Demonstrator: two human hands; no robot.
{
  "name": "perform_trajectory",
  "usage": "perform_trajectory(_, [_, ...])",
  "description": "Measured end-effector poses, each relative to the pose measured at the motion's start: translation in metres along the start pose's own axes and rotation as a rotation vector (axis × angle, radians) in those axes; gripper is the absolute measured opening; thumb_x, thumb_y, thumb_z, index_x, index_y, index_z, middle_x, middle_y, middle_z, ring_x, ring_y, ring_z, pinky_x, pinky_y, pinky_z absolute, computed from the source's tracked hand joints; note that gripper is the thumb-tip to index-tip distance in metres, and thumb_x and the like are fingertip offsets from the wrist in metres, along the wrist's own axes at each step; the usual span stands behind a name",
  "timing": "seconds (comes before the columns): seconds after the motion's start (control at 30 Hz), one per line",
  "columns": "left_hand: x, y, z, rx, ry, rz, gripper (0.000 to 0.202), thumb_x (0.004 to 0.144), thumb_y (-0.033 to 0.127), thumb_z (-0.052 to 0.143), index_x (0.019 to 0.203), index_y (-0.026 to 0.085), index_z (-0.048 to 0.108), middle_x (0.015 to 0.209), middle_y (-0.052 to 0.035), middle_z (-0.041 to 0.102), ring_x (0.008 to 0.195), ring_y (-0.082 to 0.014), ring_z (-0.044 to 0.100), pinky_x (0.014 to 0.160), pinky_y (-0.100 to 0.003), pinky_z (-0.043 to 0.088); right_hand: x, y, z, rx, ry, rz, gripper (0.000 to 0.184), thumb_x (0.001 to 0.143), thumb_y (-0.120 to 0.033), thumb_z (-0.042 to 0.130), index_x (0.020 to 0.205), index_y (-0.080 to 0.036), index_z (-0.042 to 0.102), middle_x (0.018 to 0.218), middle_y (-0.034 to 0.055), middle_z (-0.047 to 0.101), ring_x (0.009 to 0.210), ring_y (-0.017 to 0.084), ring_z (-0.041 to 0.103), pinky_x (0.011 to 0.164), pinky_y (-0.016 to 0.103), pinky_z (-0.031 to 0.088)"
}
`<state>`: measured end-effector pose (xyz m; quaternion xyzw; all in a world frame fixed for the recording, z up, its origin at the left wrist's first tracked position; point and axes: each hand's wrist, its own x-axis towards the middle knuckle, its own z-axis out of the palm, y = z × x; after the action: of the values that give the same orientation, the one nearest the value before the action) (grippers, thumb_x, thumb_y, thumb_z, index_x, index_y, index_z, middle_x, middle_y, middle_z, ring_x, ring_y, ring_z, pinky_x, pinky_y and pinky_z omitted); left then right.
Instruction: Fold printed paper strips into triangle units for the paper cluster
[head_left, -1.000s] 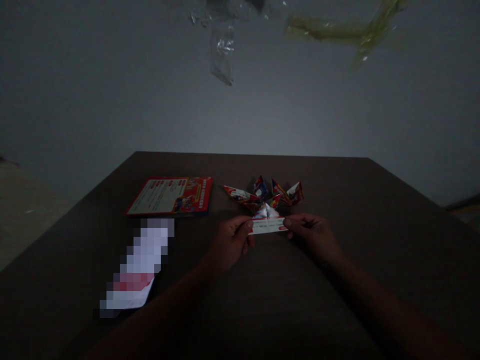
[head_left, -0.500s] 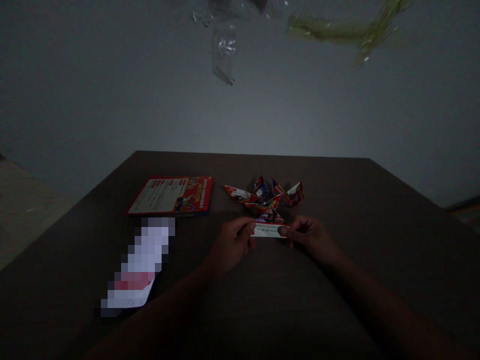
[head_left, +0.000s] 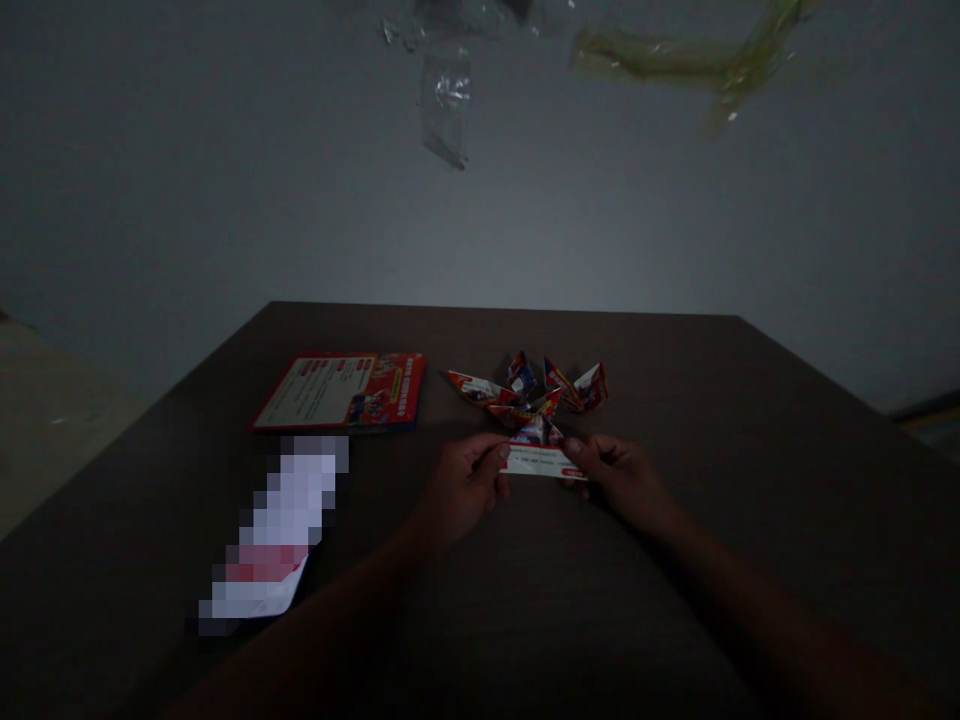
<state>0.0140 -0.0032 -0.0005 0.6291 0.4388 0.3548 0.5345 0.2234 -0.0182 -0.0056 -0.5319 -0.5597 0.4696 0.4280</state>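
A small folded piece of printed paper, white with red edges, sits between my two hands just above the dark table. My left hand pinches its left end with thumb and fingers closed. On the other end, my right hand pinches with fingers pressed together. Just behind the paper lie several folded red, white and blue paper shapes, close together on the table.
A red printed sheet lies flat at the left back of the table. A white and red paper, blurred out, lies nearer at the left. Clear plastic scraps and a yellowish strip lie on the pale floor beyond the table.
The folded paper has become narrower between my fingers and sits slightly lower. My right hand has shifted a little to the left; my left hand has hardly moved.
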Motion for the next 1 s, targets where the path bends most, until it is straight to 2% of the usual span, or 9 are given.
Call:
perform_trajectory(0.6, [0.0006, 0.0012, 0.0009, -0.004, 0.011, -0.008, 0.034, 0.087, 0.039, 0.043, 0.099, 0.012, 0.061, 0.053, 0.0041, 0.051, 0.039, -0.0057, 0.042, 0.039, -0.017, 0.031, 0.0011, 0.0009, -0.0010, -0.055, 0.007, 0.003, 0.043, 0.083, -0.048, 0.052, 0.054, -0.016, 0.050, 0.047, -0.0030, 0.050, 0.043, 0.008, 0.042, 0.043, 0.020, 0.031])
perform_trajectory(1.0, [0.0005, 0.0014, -0.0003, -0.026, 0.025, -0.029, 0.035, 0.085, 0.039, 0.045, 0.100, 0.012, 0.062, 0.052, 0.0041, 0.052, 0.038, -0.0062, 0.042, 0.039, -0.017, 0.031, 0.0008, -0.0044, 0.0002, -0.156, 0.054, 0.062, 0.042, 0.078, -0.051, 0.057, 0.055, -0.016, 0.052, 0.036, -0.0054, 0.045, 0.036, 0.006, 0.035, 0.039, 0.018, 0.026])
